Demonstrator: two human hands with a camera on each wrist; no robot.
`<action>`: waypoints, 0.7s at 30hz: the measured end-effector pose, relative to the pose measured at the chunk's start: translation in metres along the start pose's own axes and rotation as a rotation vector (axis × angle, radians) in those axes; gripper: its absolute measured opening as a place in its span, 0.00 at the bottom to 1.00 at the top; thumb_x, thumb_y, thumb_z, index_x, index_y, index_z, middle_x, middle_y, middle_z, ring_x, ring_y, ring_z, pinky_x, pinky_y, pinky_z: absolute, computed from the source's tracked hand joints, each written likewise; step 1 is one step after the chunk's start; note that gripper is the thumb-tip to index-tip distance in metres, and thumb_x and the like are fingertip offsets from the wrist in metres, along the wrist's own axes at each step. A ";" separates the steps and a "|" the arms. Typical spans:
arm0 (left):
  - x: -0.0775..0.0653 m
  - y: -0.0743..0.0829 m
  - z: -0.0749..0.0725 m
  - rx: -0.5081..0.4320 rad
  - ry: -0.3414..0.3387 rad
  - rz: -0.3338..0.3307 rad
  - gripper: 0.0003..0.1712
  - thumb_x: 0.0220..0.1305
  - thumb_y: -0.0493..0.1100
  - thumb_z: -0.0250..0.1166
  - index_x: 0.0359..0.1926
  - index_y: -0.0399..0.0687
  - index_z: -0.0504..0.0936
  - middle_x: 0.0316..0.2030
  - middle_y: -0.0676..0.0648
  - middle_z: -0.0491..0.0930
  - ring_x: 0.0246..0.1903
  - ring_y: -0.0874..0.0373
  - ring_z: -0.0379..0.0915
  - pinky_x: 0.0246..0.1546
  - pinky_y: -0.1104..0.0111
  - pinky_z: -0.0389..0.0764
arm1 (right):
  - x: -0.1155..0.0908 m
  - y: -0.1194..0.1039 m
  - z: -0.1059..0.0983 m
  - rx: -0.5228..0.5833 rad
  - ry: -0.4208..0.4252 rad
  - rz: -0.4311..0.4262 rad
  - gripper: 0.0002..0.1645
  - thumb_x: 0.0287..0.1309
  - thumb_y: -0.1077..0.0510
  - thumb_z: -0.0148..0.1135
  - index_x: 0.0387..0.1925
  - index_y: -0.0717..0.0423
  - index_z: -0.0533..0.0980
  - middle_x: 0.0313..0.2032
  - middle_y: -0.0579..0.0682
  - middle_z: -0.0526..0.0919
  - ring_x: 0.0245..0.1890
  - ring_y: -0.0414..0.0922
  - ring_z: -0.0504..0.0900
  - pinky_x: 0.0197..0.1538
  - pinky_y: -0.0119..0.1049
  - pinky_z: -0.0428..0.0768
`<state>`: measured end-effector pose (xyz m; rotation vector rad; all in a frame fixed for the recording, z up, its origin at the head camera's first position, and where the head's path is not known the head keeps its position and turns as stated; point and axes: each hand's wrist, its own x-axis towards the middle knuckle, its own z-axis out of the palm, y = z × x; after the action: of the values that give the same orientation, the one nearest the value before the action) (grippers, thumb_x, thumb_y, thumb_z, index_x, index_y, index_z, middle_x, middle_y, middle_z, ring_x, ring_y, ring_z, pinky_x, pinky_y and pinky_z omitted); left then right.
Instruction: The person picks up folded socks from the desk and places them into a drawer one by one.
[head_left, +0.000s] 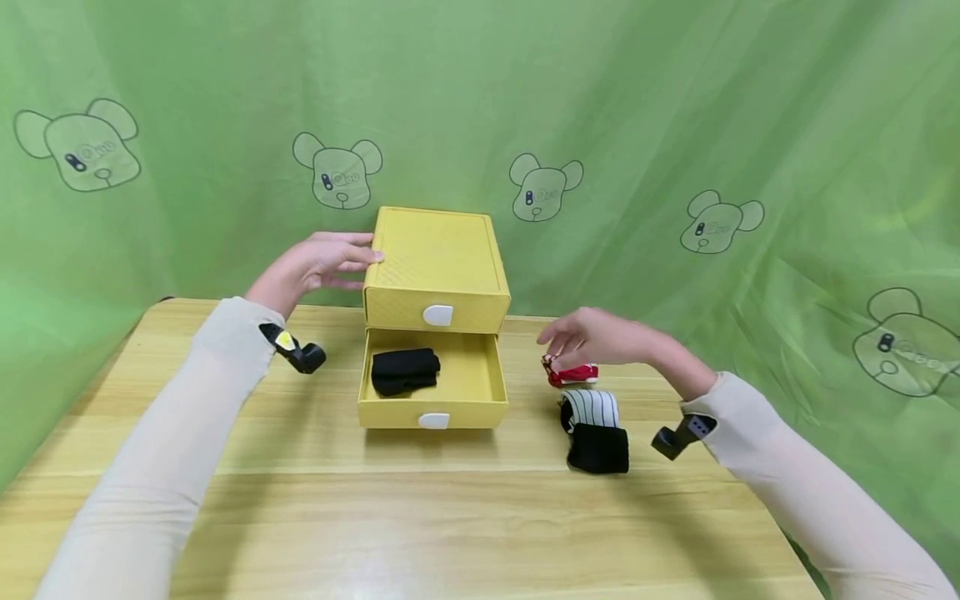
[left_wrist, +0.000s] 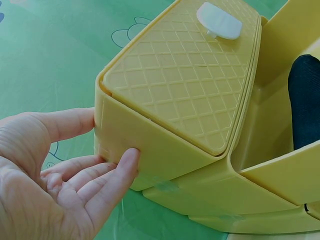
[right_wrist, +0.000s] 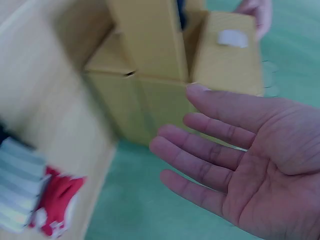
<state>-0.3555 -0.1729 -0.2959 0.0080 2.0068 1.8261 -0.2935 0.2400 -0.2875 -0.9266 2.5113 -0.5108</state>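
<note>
A yellow chest of drawers (head_left: 442, 250) with white pulls stands at the back of the table. Its upper drawer is closed, while the lower drawer (head_left: 468, 375) is pulled out with a folded black sock (head_left: 405, 371) lying at its left. My left hand (head_left: 322, 260) touches the chest's left side near the top, thumb and fingers extended against the yellow wall (left_wrist: 155, 145). Right of the chest, my right hand (head_left: 600, 337) hangs in the air, holding nothing, fingers loosely bent. Below it, partly covered in the head view, lies a folded red cloth piece (head_left: 577, 375) with white parts.
In front of the red piece lie a white folded cloth with dark stripes (head_left: 596, 407) and a black folded cloth (head_left: 598, 448), overlapping. A green curtain (head_left: 450, 100) printed with bear heads hangs behind the wooden table (head_left: 420, 517).
</note>
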 end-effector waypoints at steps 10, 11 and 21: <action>0.001 0.000 -0.001 -0.001 -0.003 -0.007 0.44 0.73 0.40 0.62 0.81 0.51 0.49 0.79 0.44 0.56 0.78 0.48 0.55 0.75 0.52 0.69 | -0.006 0.050 0.033 -0.006 -0.178 0.054 0.19 0.53 0.67 0.74 0.47 0.72 0.81 0.41 0.63 0.88 0.44 0.55 0.87 0.44 0.34 0.88; 0.001 0.000 -0.001 -0.001 -0.005 -0.007 0.44 0.73 0.40 0.62 0.81 0.51 0.48 0.79 0.44 0.56 0.78 0.48 0.55 0.75 0.52 0.69 | -0.008 0.054 0.037 -0.007 -0.184 0.060 0.18 0.53 0.67 0.74 0.45 0.71 0.81 0.41 0.63 0.88 0.43 0.53 0.87 0.43 0.33 0.88; 0.002 0.000 -0.002 -0.002 -0.001 -0.004 0.44 0.73 0.40 0.62 0.81 0.51 0.49 0.78 0.44 0.58 0.77 0.48 0.58 0.74 0.52 0.70 | -0.018 0.085 0.061 0.010 -0.223 0.091 0.16 0.44 0.67 0.79 0.35 0.66 0.82 0.30 0.55 0.88 0.31 0.35 0.82 0.35 0.26 0.82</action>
<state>-0.3579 -0.1741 -0.2968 0.0042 2.0025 1.8256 -0.2957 0.3012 -0.3746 -0.8128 2.3350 -0.3697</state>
